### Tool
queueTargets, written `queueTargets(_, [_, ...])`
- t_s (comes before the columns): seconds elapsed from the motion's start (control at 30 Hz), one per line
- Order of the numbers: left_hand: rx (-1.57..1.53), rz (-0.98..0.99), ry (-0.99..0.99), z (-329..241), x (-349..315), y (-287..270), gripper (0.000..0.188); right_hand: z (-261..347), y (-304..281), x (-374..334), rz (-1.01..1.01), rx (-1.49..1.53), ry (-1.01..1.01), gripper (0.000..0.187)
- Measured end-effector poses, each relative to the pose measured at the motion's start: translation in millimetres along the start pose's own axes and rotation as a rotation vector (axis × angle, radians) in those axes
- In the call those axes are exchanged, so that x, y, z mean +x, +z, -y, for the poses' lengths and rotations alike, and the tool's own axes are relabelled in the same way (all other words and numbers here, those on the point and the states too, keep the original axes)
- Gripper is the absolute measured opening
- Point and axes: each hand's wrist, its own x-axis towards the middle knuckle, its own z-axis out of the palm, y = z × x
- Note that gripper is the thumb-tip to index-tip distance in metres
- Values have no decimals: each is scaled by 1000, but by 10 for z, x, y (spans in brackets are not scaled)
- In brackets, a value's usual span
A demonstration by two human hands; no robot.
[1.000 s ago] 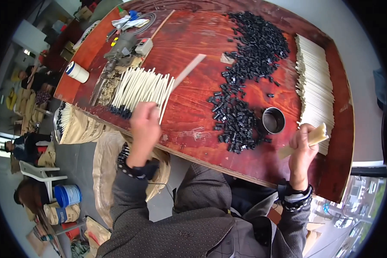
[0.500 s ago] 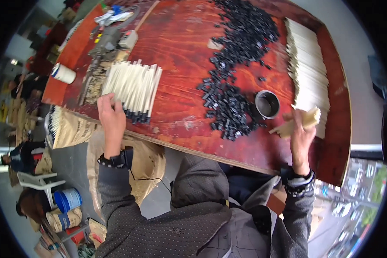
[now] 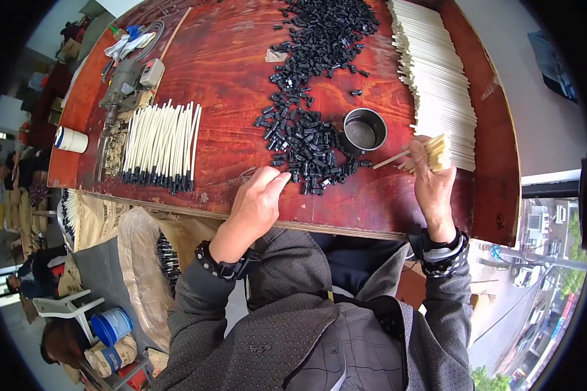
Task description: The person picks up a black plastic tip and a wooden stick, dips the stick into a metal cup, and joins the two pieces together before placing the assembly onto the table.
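My right hand (image 3: 433,186) grips a short bundle of pale thin sticks (image 3: 438,151), one of them poking out to the left toward a round dark cup (image 3: 364,131). At the near edge of a heap of small black plastic caps (image 3: 313,146) is my left hand (image 3: 259,201). Its thumb and fingertips are drawn together, and whatever they pinch, if anything, is too small to make out. Left of that hand lies a row of pale sticks with black caps on their near ends (image 3: 162,144).
A long stack of uncapped pale sticks (image 3: 437,78) lines the right side of the red wooden table (image 3: 228,85), beside its raised wooden border (image 3: 496,130). At the left are a grey motor-like machine (image 3: 122,85) and a white roll (image 3: 72,139). Wrapped bundles (image 3: 137,267) stand below the left edge.
My left hand has left the row of capped sticks and moved right to the heap of black caps. My right hand still holds its bundle. The whole view has shifted.
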Motion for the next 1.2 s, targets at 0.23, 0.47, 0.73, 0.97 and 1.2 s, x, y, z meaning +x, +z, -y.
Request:
queueTargets(0.23, [1,63,-17,-72,94,-42,19,-55,-94,11,132,-290,-231,17])
queueTargets(0.47, [100,24,-66,-63,66,4,9,357,-40,59,-106,-61,-198,11])
queueTargets(0.73, [14,62,-108,-26,57,-36,17,265,270,359,-81,-472,-504,9])
queueTargets(0.97, [-185,-91,-108,-146,170,-12,17,262,393,388,-101,-373,-436,15])
queueTargets(1.2, [-679,-30,-220,-399,311,88,10,742,365,105,-3,303,107,19])
